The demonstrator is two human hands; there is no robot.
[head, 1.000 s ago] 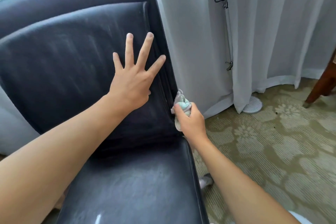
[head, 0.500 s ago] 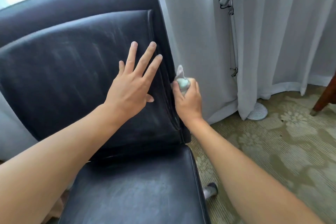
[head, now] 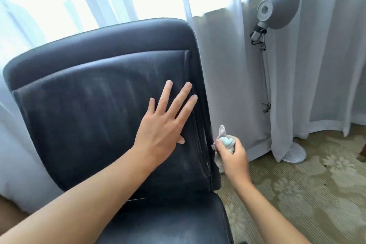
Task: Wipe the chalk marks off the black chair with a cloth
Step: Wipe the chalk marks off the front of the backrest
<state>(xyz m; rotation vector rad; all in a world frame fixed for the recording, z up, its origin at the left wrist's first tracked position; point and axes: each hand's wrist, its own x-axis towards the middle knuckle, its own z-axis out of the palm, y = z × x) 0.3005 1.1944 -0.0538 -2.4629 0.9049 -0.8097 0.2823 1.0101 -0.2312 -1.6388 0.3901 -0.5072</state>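
Note:
The black leather chair (head: 85, 117) fills the left and middle of the view, its backrest cushion smeared with faint white chalk streaks (head: 103, 93). My left hand (head: 164, 125) lies flat on the right part of the backrest, fingers straight and spread. My right hand (head: 232, 156) grips a bunched pale cloth (head: 224, 140), grey with a light blue patch, at the chair's right side edge, level with the lower backrest. The cloth touches the side seam. The seat (head: 168, 224) shows a dull chalky haze.
White curtains (head: 227, 65) hang right behind and beside the chair. A grey floor lamp (head: 277, 8) stands to the right, its round base (head: 294, 154) on the patterned carpet (head: 307, 194). A dark wooden furniture leg shows at the far right edge.
The view has tilted up, showing the chair's top and the window. My right hand with the cloth rose along the chair's side edge, then came back down. My left hand stayed flat on the backrest.

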